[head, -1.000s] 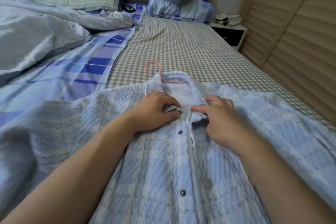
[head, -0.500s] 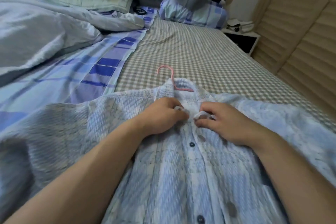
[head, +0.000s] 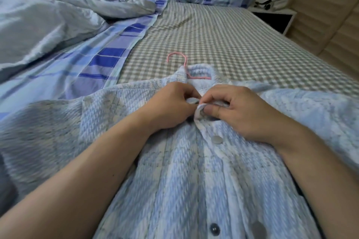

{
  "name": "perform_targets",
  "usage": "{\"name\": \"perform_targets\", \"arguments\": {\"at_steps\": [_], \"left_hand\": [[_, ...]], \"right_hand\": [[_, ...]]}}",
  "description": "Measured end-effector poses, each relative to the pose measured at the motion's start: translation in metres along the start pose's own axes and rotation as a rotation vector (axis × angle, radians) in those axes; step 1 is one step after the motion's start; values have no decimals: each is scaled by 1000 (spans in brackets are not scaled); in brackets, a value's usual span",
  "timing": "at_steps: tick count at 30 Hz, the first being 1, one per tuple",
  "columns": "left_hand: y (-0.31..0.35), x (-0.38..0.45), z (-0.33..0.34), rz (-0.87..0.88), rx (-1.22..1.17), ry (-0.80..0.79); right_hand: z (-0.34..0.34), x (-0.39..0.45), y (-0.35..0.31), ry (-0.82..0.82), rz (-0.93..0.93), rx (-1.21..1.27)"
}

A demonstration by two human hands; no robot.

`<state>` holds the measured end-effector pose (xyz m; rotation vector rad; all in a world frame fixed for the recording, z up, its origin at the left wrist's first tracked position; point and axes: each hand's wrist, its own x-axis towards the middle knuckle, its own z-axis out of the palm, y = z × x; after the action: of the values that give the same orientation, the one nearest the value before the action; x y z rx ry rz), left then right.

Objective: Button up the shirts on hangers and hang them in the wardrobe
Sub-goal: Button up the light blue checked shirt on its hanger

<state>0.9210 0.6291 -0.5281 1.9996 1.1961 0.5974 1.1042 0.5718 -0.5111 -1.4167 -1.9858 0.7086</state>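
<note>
The light blue shirt (head: 194, 170) is spread on the bed (head: 223, 40) under both hands. Its top placket is pinched by the left hand (head: 171, 108) and right hand (head: 239, 110), fingertips together. Just beyond them, the pink hanger (head: 184, 66) protrudes from the collar.

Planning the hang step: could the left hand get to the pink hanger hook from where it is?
Probably yes. The hook lies bare on the checked sheet just beyond the left hand, but that hand is pinching the shirt.
</note>
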Motion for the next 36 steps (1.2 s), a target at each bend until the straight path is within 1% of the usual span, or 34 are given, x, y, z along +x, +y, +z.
{"name": "perform_targets", "arguments": {"at_steps": [2, 4, 6, 9, 12, 14, 17, 20, 23, 26, 30, 31, 34, 36], "left_hand": [[0, 0, -4, -20, -36, -32], [1, -2, -11, -49, -192, -114], [-1, -4, -17, -62, -319, -156], [-5, -5, -19, -82, -434, -108], [-5, -8, -18, -59, -397, -90], [-3, -11, -18, -31, -357, -74], [-1, -15, -17, 53, -337, -44], [-3, -17, -19, 108, -414, -12], [-5, -19, -21, 138, -477, -10], [-9, -19, -22, 163, -416, -33], [-8, -19, -21, 178, -283, -27], [-7, -20, -21, 187, -232, -11], [0, -24, -20, 236, -102, 8], [3, -26, -19, 285, -9, 12]], "right_hand": [[1, -1, 1, -2, 44, -44], [1, -3, 2, 43, 46, -60], [0, -6, 4, 82, 4, -77], [3, -12, 8, 105, -128, -94], [6, -16, 11, 147, -218, -34], [9, -16, 11, 183, -249, -47], [12, -15, 13, 256, -323, -160], [16, -13, 15, 367, -433, -340], [19, -13, 15, 451, -476, -400], [20, -13, 16, 448, -469, -420], [21, -11, 17, 393, -444, -433], [20, -11, 17, 384, -406, -415], [19, -15, 13, 356, -191, -261], [18, -16, 11, 322, -119, -205]]}}
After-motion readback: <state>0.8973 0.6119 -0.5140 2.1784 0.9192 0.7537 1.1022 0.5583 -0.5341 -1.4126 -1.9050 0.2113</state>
